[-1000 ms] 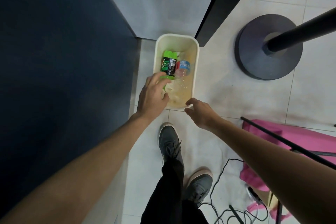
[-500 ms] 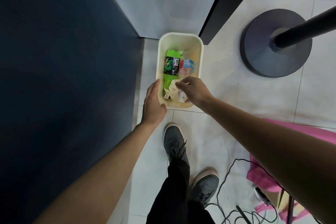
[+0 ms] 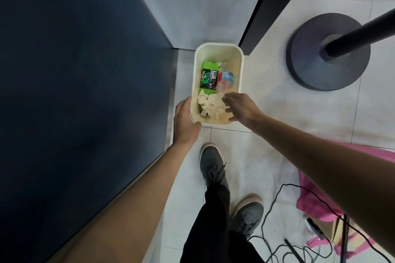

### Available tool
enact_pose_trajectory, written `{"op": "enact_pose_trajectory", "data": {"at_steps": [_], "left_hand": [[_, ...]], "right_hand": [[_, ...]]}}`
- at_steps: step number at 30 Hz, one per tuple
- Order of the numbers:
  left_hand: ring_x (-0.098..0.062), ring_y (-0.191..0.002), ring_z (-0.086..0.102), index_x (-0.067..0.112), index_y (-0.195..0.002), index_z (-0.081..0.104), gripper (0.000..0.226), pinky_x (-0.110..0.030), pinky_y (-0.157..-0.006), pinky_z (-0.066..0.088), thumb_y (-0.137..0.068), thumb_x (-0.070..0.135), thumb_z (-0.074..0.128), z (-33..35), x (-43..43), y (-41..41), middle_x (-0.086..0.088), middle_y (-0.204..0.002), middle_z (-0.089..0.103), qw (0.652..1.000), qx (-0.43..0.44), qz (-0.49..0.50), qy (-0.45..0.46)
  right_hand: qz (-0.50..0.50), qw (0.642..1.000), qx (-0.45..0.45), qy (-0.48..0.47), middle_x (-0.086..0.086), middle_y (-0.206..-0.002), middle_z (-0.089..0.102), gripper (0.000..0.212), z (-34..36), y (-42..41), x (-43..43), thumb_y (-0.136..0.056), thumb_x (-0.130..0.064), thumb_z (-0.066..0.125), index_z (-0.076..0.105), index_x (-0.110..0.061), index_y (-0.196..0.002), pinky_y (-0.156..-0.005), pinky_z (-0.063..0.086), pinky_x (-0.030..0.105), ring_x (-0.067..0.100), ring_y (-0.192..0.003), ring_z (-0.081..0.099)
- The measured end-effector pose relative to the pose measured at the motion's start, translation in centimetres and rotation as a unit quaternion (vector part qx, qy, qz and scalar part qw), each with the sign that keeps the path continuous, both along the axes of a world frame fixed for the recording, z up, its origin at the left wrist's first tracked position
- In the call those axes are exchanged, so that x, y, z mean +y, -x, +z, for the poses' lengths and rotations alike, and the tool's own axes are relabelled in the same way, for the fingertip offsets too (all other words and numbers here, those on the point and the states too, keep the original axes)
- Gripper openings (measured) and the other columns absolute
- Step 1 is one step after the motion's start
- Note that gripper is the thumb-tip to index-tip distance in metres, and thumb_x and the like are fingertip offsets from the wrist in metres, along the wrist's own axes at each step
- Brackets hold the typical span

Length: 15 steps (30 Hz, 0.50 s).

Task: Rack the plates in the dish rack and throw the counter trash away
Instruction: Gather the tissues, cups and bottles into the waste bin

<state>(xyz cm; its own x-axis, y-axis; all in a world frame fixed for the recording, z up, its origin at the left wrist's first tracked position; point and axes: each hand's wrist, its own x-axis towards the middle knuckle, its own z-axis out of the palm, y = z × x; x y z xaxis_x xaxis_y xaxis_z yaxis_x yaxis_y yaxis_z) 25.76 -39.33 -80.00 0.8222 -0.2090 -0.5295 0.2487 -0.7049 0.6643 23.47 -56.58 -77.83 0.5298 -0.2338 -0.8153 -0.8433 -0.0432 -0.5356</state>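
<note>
A cream rectangular trash bin (image 3: 219, 49) stands on the tiled floor in the corner. Inside lie a green soda bottle (image 3: 209, 76), a clear bottle with a blue and red label (image 3: 226, 80) and crumpled paper (image 3: 208, 104). My left hand (image 3: 185, 120) lies against the bin's near left rim with straight fingers. Over the bin's near right corner hovers my right hand (image 3: 240, 108), fingers spread and holding nothing. No plates or dish rack are in view.
A dark blue cabinet side (image 3: 74, 92) fills the left. A round black stand base (image 3: 329, 53) with its pole sits on the floor at right. Pink fabric (image 3: 316, 205) and black cables (image 3: 277, 241) lie at lower right. My shoes (image 3: 213, 166) stand just before the bin.
My right hand moved over the bin, let crumpled paper fall in, and has now opened. My left hand drew back from over the bin to its near left rim.
</note>
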Motion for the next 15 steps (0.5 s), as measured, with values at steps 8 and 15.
{"op": "enact_pose_trajectory", "data": {"at_steps": [8,15], "left_hand": [[-0.017,-0.092,0.064,0.011,-0.115,0.065,0.032,-0.01,-0.071,0.05,-0.088,-0.006,0.061,7.8,-0.4,2.0,-0.004,-0.113,0.066,0.998,0.002,0.051,0.034],[-0.019,-0.079,0.071,0.012,-0.095,0.071,0.026,-0.029,-0.074,0.055,-0.087,-0.009,0.059,17.2,-0.6,4.6,-0.004,-0.086,0.073,0.993,0.003,0.075,0.095]], "right_hand": [[0.081,0.994,-0.051,0.049,0.004,-0.108,0.068,0.026,7.8,3.6,-0.1,-0.095,-0.016,0.05,0.07,-0.01,-0.11,-0.092,0.053,0.043,0.025,-0.103,0.062],[0.091,0.977,-0.158,0.111,0.0,-0.097,0.072,0.023,17.2,8.0,0.2,-0.095,-0.012,0.053,0.075,-0.009,-0.099,-0.079,0.051,0.027,0.016,-0.088,0.064]]}}
